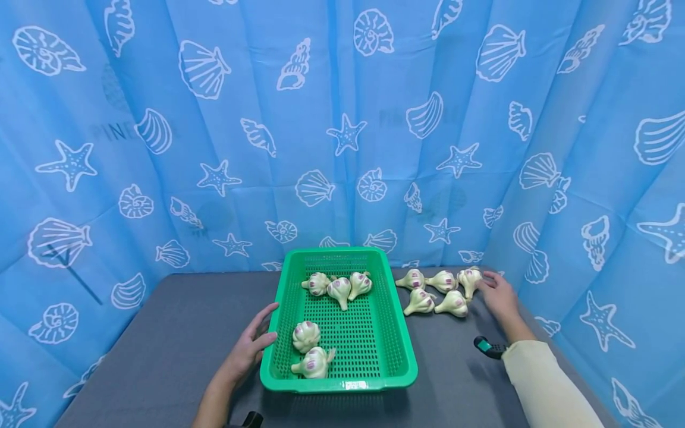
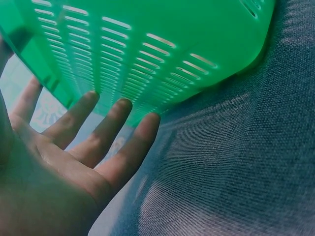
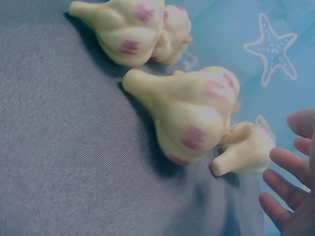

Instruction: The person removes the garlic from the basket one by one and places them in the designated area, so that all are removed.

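A green plastic basket (image 1: 398, 321) with slotted walls stands on the table. Several garlic bulbs lie inside it, three grouped at the far end and two, including a front bulb (image 1: 314, 362), at the near left. My left hand (image 1: 246, 348) is at the basket's left side, fingers spread and nearly straight along the slotted wall (image 2: 113, 54). To the right, more garlic bulbs lie in two short rows. Beside the far-right bulb (image 1: 470, 280) is my right hand (image 1: 499, 297), its fingers loosely extended. The right wrist view shows those fingertips close to a garlic bulb (image 3: 246, 152), with nothing gripped.
A grey cloth (image 1: 160, 356) covers the table. Blue curtains (image 1: 342, 166) printed with white shells and starfish hang behind and along both sides. A dark wrist device (image 1: 488, 348) sticks out by the right sleeve (image 1: 546, 380).
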A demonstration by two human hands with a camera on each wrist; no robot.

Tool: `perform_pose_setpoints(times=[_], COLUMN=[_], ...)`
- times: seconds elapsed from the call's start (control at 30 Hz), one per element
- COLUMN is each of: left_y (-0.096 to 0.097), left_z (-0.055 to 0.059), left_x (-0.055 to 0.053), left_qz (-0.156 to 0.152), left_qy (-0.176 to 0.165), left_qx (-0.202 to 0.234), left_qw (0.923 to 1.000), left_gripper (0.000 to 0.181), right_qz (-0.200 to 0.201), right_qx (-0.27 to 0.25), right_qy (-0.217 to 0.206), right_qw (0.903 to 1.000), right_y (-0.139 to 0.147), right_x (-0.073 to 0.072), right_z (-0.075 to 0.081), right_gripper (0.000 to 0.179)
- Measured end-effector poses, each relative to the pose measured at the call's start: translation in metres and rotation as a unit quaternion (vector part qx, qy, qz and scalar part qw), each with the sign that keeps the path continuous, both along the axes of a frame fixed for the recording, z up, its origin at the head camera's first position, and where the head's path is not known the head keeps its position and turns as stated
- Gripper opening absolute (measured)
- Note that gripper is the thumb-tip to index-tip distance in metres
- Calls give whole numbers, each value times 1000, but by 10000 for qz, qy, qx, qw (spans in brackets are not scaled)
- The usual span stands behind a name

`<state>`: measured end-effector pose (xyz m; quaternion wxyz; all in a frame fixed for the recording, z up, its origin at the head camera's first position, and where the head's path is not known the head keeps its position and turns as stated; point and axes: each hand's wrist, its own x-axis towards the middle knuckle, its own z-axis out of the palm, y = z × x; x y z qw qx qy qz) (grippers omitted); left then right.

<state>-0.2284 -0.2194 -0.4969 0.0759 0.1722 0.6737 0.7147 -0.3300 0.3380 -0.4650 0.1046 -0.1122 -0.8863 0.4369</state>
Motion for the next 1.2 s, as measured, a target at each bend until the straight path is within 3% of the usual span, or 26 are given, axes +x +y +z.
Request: perform_pose_setpoints(times=[0.43,0.77,1.2], left_y=[1,2,4], left_z=[1,1,5], left_x=[1,2,4], left_qz=[159,221,276], left_qy=[-62,-26,-118], left_qx=[-57,-73,-69], left_qw=[9998,9997,9995], left_gripper=[64,63,61], right_qz=[149,0,439], right_qx=[-10,-213,-308], right_qy=[356,531,845], right_qw=[9993,9984,9950], right_y=[-12,-40,-89], right_x=[-6,-17,-29], right_z=[30,52,67], right_gripper=[55,49,45])
